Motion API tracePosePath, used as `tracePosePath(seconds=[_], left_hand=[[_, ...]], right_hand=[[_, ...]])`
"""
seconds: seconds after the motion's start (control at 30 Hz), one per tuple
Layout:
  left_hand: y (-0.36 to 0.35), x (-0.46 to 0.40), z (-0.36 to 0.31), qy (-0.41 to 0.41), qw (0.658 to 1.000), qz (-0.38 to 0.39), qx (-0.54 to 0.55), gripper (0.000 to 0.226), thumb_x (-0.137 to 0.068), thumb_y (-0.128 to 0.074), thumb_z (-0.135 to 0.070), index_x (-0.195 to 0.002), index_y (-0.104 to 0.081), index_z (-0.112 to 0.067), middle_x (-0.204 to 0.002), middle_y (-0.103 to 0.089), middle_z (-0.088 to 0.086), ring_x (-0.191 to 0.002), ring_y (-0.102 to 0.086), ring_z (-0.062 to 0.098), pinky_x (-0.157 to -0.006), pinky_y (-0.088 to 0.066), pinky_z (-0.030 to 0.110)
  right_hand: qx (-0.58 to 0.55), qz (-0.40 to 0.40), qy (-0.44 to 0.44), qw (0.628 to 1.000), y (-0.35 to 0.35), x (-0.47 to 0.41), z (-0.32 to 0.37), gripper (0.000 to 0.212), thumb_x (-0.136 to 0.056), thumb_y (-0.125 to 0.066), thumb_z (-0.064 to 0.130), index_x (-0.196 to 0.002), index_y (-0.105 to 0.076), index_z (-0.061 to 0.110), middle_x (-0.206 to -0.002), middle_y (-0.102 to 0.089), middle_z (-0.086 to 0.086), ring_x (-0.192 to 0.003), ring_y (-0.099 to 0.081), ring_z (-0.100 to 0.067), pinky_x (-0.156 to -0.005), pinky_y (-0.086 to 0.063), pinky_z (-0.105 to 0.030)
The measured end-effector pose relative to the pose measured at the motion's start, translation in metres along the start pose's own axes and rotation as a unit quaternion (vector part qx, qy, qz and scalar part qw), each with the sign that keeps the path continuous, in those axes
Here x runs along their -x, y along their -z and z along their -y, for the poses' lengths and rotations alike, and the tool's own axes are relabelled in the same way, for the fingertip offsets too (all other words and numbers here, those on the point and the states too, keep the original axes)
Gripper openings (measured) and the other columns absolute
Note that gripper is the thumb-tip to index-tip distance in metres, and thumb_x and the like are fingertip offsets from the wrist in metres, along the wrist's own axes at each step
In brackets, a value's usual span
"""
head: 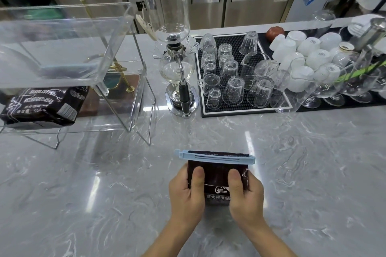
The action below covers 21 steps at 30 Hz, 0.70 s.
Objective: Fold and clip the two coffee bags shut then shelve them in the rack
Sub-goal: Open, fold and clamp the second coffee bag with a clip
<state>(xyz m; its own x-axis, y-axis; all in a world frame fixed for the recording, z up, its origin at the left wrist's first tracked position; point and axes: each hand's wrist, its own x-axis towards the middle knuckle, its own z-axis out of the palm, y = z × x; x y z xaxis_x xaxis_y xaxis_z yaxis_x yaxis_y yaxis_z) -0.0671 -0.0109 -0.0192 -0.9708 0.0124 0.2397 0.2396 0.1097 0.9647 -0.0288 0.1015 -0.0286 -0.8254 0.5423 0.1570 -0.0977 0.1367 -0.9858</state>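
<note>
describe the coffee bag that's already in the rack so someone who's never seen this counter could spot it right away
Find the clear acrylic rack at the left end of the grey marble counter, left of the glass siphon brewer. On its bottom shelf a dark coffee bag lies flat, white lettering up. The other dark bag is held in both hands near the front, with a pale blue clip across its top.

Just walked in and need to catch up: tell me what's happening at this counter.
A person holds a dark coffee bag in both hands, left hand and right hand, thumbs on its front. A light blue clip already runs across its folded top. Another coffee bag lies on the lower shelf of the clear rack.
</note>
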Motion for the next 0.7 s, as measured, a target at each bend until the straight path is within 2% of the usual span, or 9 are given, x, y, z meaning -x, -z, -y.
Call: tracePosePath(seconds=[0.13, 0.33, 0.43, 0.5, 0.57, 0.63, 0.7], left_hand=[[-0.003, 0.0, 0.009, 0.001, 1.0, -0.019, -0.019, 0.041, -0.093, -0.037, -0.063, -0.079, -0.057, -0.03, -0.07, -0.065, -0.021, -0.057, -0.057, -0.006, -0.053, -0.041, 0.008], [-0.002, -0.003, 0.002, 0.0, 1.0, -0.007, -0.002, 0.042, -0.091, -0.037, -0.066, -0.079, -0.058, -0.032, -0.073, -0.067, -0.024, -0.062, -0.06, -0.007, -0.056, -0.042, 0.006], [0.004, -0.003, 0.0, 0.012, 0.999, 0.037, 0.007, 0.044, -0.09, -0.037, -0.068, -0.093, -0.061, -0.031, -0.088, -0.071, -0.024, -0.076, -0.065, -0.006, -0.065, -0.047, 0.007], [0.013, 0.002, 0.0, 0.012, 0.997, 0.079, -0.007, 0.045, -0.091, -0.037, -0.067, -0.106, -0.06, -0.031, -0.1, -0.07, -0.024, -0.09, -0.066, -0.004, -0.073, -0.049, 0.009], [0.025, 0.007, 0.003, 0.021, 0.992, 0.125, -0.027, 0.043, -0.092, -0.044, -0.06, -0.12, -0.057, -0.029, -0.112, -0.068, -0.018, -0.103, -0.065, 0.002, -0.082, -0.049, 0.014], [0.038, 0.014, 0.007, 0.04, 0.987, 0.152, -0.011, 0.039, -0.09, -0.061, -0.039, -0.128, -0.054, -0.031, -0.12, -0.066, -0.01, -0.111, -0.063, 0.009, -0.091, -0.05, 0.022], [0.05, 0.019, 0.013, 0.059, 0.983, 0.175, 0.005, 0.057, -0.083, -0.073, -0.017, -0.134, -0.05, -0.029, -0.127, -0.064, -0.002, -0.118, -0.061, 0.016, -0.096, -0.05, 0.03]], right_hand=[[0.011, -0.015, 0.025, 1.0, -0.007, -0.003, -0.002, 0.033, -0.092, -0.043, 0.056, -0.091, -0.066, 0.033, -0.089, -0.073, 0.013, -0.08, -0.069, -0.002, -0.07, -0.052, -0.015], [-0.005, -0.009, 0.022, 1.0, -0.006, -0.005, -0.004, 0.041, -0.089, -0.044, 0.063, -0.088, -0.066, 0.029, -0.086, -0.073, 0.009, -0.076, -0.068, -0.003, -0.068, -0.054, -0.018], [-0.034, 0.033, 0.003, 0.999, 0.0, -0.003, -0.001, 0.043, -0.083, -0.048, 0.068, -0.09, -0.067, 0.03, -0.086, -0.074, 0.013, -0.078, -0.069, -0.002, -0.07, -0.054, -0.017], [-0.016, 0.084, 0.007, 0.996, 0.009, 0.002, 0.004, 0.036, -0.081, -0.051, 0.068, -0.101, -0.063, 0.04, -0.094, -0.072, 0.017, -0.085, -0.067, 0.002, -0.075, -0.051, -0.013], [-0.001, 0.142, -0.011, 0.99, 0.02, 0.007, 0.003, 0.046, -0.075, -0.06, 0.067, -0.112, -0.056, 0.041, -0.105, -0.069, 0.019, -0.094, -0.066, 0.003, -0.08, -0.05, -0.011], [0.01, 0.176, -0.049, 0.983, 0.032, 0.013, -0.004, 0.064, -0.065, -0.08, 0.052, -0.121, -0.051, 0.042, -0.113, -0.067, 0.018, -0.104, -0.065, 0.0, -0.087, -0.05, -0.015], [0.037, 0.188, -0.065, 0.979, 0.042, 0.017, -0.013, 0.076, -0.063, -0.086, 0.017, -0.125, -0.05, 0.04, -0.116, -0.067, 0.017, -0.109, -0.065, -0.004, -0.091, -0.049, -0.015]])
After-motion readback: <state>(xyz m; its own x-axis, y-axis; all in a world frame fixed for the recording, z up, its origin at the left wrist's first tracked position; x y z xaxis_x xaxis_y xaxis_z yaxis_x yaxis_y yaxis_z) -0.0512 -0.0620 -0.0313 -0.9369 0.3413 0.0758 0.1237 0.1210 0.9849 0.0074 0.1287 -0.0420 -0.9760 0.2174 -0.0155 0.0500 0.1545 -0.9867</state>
